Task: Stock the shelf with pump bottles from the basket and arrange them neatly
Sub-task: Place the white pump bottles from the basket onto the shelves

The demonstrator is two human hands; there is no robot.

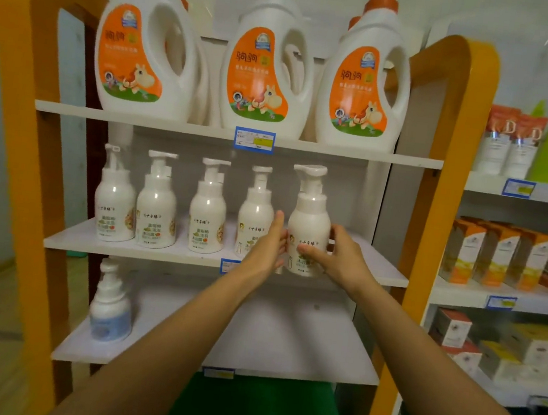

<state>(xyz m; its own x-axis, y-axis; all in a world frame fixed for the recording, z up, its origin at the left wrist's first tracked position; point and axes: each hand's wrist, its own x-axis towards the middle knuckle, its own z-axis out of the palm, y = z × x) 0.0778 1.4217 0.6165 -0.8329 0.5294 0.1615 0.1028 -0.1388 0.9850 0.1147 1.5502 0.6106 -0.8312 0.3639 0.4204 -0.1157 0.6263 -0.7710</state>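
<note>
A white pump bottle [309,218] stands upright at the right end of a row on the middle shelf [143,249]. My left hand [269,244] presses its left side and my right hand [339,255] wraps its right side and front. Several matching white pump bottles [157,203] line up to its left, labels facing out. The nearest one [255,212] is partly hidden by my left hand. On the lower shelf [250,335], a single pump bottle with a blue base [111,304] stands at the left.
Three big white detergent jugs [266,65] with orange labels fill the top shelf. The rack has orange side frames [440,193]. A second shelf unit on the right holds boxes [498,255] and tubes. Something green [258,409] sits below the lower shelf.
</note>
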